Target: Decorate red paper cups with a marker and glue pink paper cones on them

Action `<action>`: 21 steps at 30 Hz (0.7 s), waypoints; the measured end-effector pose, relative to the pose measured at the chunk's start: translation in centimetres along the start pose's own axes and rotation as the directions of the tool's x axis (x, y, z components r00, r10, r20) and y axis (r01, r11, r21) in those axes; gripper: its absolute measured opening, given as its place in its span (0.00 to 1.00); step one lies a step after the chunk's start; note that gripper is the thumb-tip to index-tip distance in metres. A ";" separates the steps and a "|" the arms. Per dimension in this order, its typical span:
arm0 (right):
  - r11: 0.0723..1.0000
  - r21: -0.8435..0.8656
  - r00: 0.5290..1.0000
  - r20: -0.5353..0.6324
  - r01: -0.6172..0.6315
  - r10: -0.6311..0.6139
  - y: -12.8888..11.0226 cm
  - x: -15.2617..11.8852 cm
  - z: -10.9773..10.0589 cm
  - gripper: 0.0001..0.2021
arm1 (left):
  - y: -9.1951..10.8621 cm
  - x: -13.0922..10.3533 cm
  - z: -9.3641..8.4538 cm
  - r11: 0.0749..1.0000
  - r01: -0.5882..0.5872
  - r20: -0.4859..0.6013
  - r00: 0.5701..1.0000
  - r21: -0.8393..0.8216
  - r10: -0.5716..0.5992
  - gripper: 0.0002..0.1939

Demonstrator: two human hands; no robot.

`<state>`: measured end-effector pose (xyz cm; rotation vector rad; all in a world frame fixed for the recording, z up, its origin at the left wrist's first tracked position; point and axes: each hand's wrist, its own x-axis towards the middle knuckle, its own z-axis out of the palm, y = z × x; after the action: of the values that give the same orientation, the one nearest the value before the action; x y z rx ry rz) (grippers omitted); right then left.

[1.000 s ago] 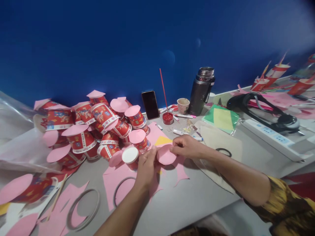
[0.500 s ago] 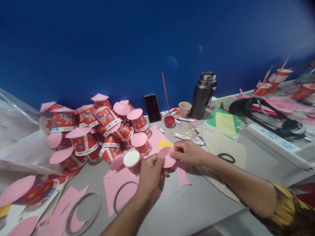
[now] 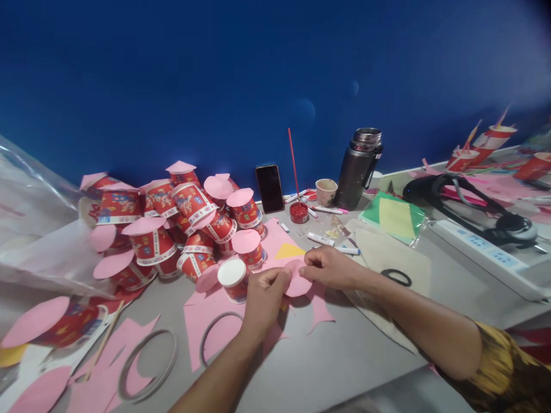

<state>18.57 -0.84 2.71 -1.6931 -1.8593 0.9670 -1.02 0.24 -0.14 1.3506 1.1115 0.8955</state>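
Observation:
A round pink paper disc (image 3: 297, 283) is held between both hands above the table. My left hand (image 3: 267, 298) pinches its left side between thumb and fingers. On the opposite edge, my right hand (image 3: 323, 265) grips it with bent fingers. Just left of my left hand stands a red paper cup with its white base up (image 3: 232, 274). Beneath the hands lie pink paper scraps (image 3: 322, 310) and a yellow piece of paper (image 3: 289, 250). Several red paper cups with pink discs on them (image 3: 150, 244) are heaped to the left.
A phone (image 3: 269, 189) leans on the blue wall. Nearby are a small red pot (image 3: 298, 213) with a stick, a thermos (image 3: 358, 169), a small cup (image 3: 326, 191) and markers. Tape rings (image 3: 169, 367) lie front left; a power strip (image 3: 486, 255) and a headset (image 3: 456, 195) are right.
Both hands still grip the pink disc, which has shifted slightly and turned a little. The whole view has moved slightly. The cups have not been moved.

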 end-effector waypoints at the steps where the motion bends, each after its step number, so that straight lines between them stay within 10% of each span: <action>1: 1.000 -0.004 1.000 -0.002 -0.001 0.001 0.0 0.0 0.0 0.15 | 0.0 0.0 0.0 1.000 -0.005 0.005 1.000 0.004 0.005 0.22; 21: 0.993 -0.087 0.997 0.012 0.079 -0.079 0.1 -0.3 0.0 0.18 | 0.2 0.0 0.0 0.997 -0.025 0.045 0.999 0.067 0.022 0.20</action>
<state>18.68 -1.11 2.65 -1.6535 -1.9850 0.8742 -0.99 0.21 0.08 1.4346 1.1027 0.8478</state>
